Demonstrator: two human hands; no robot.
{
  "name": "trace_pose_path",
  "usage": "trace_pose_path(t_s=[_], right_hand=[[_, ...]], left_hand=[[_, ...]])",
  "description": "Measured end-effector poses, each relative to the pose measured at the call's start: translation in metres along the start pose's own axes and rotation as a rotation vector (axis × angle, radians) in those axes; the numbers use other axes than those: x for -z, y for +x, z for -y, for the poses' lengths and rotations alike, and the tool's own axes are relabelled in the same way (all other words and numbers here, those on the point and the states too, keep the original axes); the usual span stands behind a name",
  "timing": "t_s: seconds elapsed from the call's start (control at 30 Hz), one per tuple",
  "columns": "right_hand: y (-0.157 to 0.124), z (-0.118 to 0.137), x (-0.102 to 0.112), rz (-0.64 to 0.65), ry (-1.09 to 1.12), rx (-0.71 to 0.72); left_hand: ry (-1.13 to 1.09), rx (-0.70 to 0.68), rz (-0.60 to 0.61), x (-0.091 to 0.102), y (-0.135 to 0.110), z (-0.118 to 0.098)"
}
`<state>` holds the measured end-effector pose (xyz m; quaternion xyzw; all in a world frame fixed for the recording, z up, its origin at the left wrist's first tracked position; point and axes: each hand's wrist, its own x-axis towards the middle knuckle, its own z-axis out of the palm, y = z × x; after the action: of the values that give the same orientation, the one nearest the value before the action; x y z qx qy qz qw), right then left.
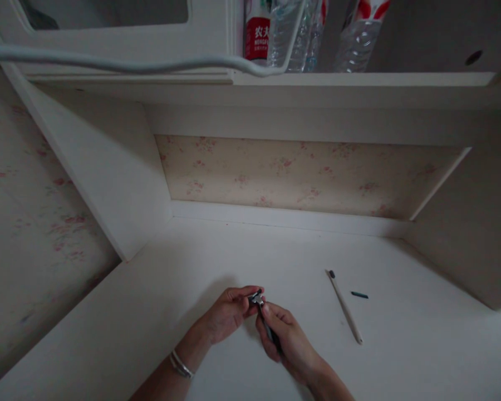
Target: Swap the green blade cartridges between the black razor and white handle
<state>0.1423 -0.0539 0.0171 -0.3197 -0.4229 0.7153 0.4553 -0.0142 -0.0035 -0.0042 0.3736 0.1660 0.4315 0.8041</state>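
My right hand [284, 338] is wrapped round the dark handle of a razor [258, 299], its thumb up near the silver neck. The razor's head points up and to the left. From the other side, the fingers of my left hand [227, 313] pinch the head end, which they partly cover. Both hands are close together just above the white desk [150, 312]. To the right of them lies a toothbrush [345, 309] with a pale handle and dark bristles. Beside it is a small dark green strip [359, 294] whose kind I cannot make out.
A shelf [359, 79] overhangs the back of the desk, with several plastic bottles [361, 42] on it. A white cable [129, 67] crosses in front of the shelf edge. Side panels [104, 161] stand at left and right, and flowered wallpaper [284, 167] covers the back.
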Motion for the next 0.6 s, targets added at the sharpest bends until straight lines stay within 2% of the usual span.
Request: trace_pose_path(t_s=[0.17, 0.27, 0.4, 0.6], right_hand=[[0.000, 0.003, 0.001, 0.015, -0.004, 0.024], [0.001, 0.003, 0.002, 0.020, -0.098, 0.049], [0.006, 0.000, 0.003, -0.108, -0.222, 0.131], [0.011, -0.005, 0.008, -0.223, -0.172, 0.122]], left_hand=[[0.019, -0.017, -0.016, -0.002, 0.001, -0.001], [0.031, -0.051, -0.056, -0.003, 0.002, -0.001], [0.115, -0.135, -0.164, 0.000, 0.005, 0.003], [0.450, -0.239, -0.256, -0.005, 0.007, 0.000]])
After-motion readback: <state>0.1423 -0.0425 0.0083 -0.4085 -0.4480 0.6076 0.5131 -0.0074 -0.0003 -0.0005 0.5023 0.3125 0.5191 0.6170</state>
